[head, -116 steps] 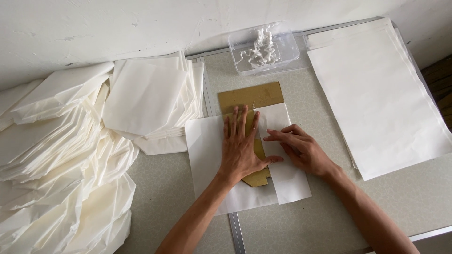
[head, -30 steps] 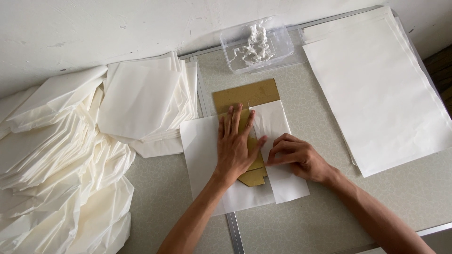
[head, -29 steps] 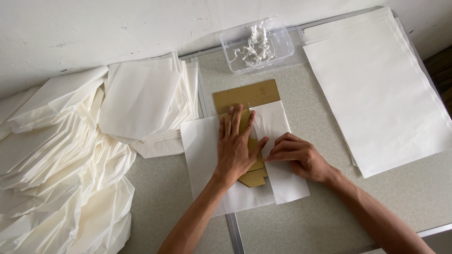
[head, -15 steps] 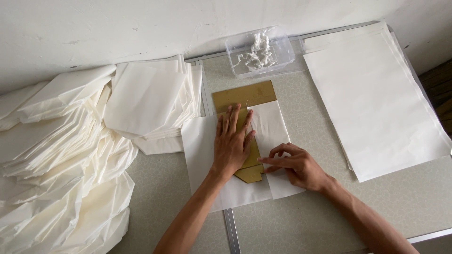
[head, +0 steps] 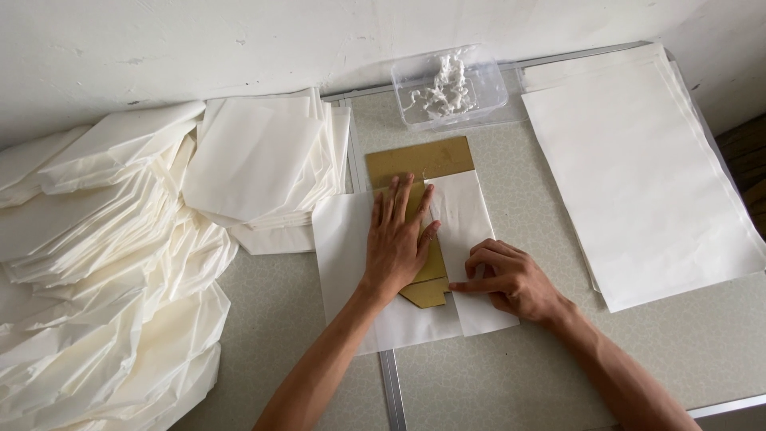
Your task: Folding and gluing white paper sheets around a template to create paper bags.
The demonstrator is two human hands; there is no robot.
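Note:
A white paper sheet [head: 345, 255] lies on the grey table, folded over a gold-brown card template [head: 419, 160] whose top end and lower point stick out. My left hand [head: 399, 239] lies flat, fingers spread, pressing the middle of the paper and template. My right hand [head: 511, 279] rests on the folded right flap [head: 463, 211], fingers curled, index finger pointing left along the lower fold near the template's tip. Neither hand grips anything.
A stack of large white sheets [head: 638, 168] lies at the right. A clear plastic tub [head: 451, 84] with white paste stands at the back. Piles of folded white paper bags [head: 255, 160] and a larger heap of them [head: 88, 303] fill the left. A metal seam [head: 391, 391] crosses the table.
My right hand has slid down the right flap toward the lower fold. My left hand has stayed pressed on the paper.

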